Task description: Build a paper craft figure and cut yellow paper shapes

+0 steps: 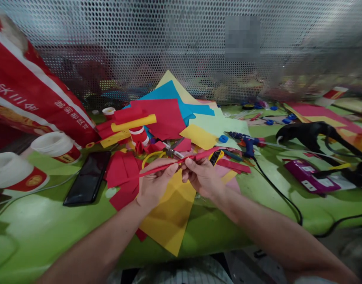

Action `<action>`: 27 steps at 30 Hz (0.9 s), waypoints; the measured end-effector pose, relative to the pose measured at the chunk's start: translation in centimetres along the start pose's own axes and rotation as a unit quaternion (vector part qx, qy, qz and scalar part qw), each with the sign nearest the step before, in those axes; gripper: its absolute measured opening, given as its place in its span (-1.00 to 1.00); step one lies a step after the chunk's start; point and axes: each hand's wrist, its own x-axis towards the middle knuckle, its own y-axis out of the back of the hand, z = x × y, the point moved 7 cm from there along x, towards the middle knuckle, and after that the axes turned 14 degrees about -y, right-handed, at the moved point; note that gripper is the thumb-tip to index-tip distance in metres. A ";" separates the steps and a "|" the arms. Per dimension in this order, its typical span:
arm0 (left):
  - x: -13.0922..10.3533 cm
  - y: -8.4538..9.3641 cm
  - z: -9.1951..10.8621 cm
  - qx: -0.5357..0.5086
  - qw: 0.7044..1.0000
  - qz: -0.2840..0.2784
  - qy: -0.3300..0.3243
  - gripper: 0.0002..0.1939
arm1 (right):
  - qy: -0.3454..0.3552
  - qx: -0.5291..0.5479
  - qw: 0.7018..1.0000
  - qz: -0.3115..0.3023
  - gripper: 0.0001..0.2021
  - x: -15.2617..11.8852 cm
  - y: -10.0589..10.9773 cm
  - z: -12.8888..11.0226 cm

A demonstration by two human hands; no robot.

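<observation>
A long, narrow red paper strip (157, 169) stretches between my two hands, tilted up toward the right. My left hand (157, 181) pinches it near the middle with thumb and fingers. Just beside it, my right hand (200, 175) grips the same strip, its thumb on top. Beneath them lies a yellow sheet of paper (172, 217) with a corner near the table's front edge. Behind the hands are scissors (172, 150) with yellow handles, partly hidden by paper. Red paper pieces (120, 169) are scattered to the left of my left hand.
A black phone (88, 179) and stacked paper cups (55, 146) are at left, near a large red bag (36, 90). To the right lie a blue glue gun (247, 144), its black cord, and a purple power strip (311, 177). Coloured sheets (160, 116) pile up before a perforated metal screen (181, 47).
</observation>
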 end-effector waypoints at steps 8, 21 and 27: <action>-0.1 -0.1 -0.2 -0.007 1.000 0.018 0.007 -0.92 | 0.020 -0.001 1.000 -0.018 -0.78 -0.2 -0.2 0.1; -0.7 -1.5 -1.9 -0.159 0.980 -0.014 0.121 -0.85 | 0.072 -0.057 0.996 -0.015 -0.76 -0.4 -0.1 -0.6; -1.5 -1.7 -3.6 -0.217 0.930 0.022 0.295 -0.79 | 0.187 -0.108 0.976 0.031 -0.78 -0.6 1.5 -3.3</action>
